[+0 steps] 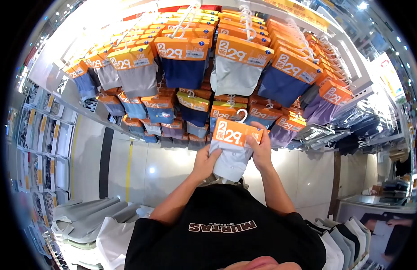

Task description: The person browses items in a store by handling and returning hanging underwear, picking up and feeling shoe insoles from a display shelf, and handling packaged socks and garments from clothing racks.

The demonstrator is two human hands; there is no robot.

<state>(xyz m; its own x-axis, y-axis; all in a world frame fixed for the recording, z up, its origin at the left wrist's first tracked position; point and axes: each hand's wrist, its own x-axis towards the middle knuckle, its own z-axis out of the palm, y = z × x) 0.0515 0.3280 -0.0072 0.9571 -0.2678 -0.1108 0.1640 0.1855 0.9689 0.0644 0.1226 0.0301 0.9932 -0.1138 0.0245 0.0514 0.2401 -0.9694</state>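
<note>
A pack of light grey underwear [231, 162], folded under an orange header card printed "29", is held upright in front of my chest. Its white plastic hook [239, 116] points up at the top. My left hand [205, 161] grips the lower left side of the fabric, thumb in front. My right hand [261, 150] pinches the right edge of the card and pack, thumb on the front face. Just beyond it hang rows of similar packs in white [237, 74], navy [183, 72] and blue [285, 83], under orange cards on hooks.
A shelf rack with small goods [46, 148] stands at the left. Folded grey clothes [89, 220] lie at lower left, and hanging garments [343, 238] are at lower right. More clothes on hangers [370, 130] are at the right. The tiled floor [172, 171] shows below the display.
</note>
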